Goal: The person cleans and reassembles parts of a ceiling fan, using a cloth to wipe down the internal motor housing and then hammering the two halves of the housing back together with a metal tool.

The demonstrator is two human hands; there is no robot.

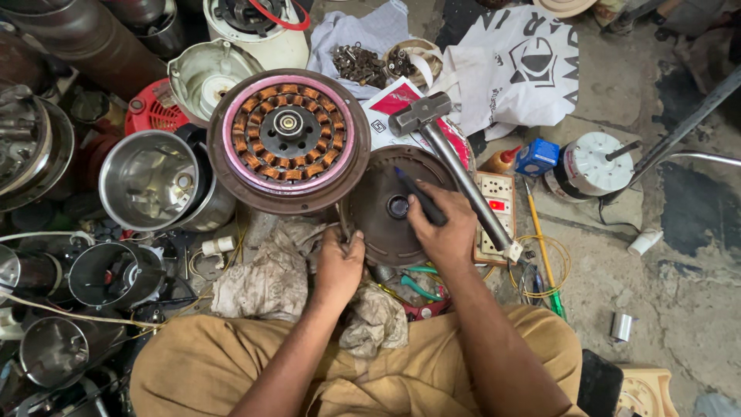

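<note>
My left hand (339,266) grips the near-left rim of a dark round motor cover (376,220) that lies on the floor. My right hand (441,226) rests over the cover and holds a dark blue-handled tool (417,197), its tip pointing toward the hole at the cover's centre (398,206). Just behind the cover on the left lies a round fan motor stator (289,139) with copper windings and a pink ring. A steel hammer (455,166) lies slanted across the cover's right side, head away from me.
A dirty rag (270,278) lies by my left knee. Steel pots (150,179) crowd the left. A switchboard (496,205), oil bottle (502,160), blue box (536,157), white motor (590,166), pliers (421,287) and yellow wire (544,259) sit right. Bolts (359,66) lie on cloth behind.
</note>
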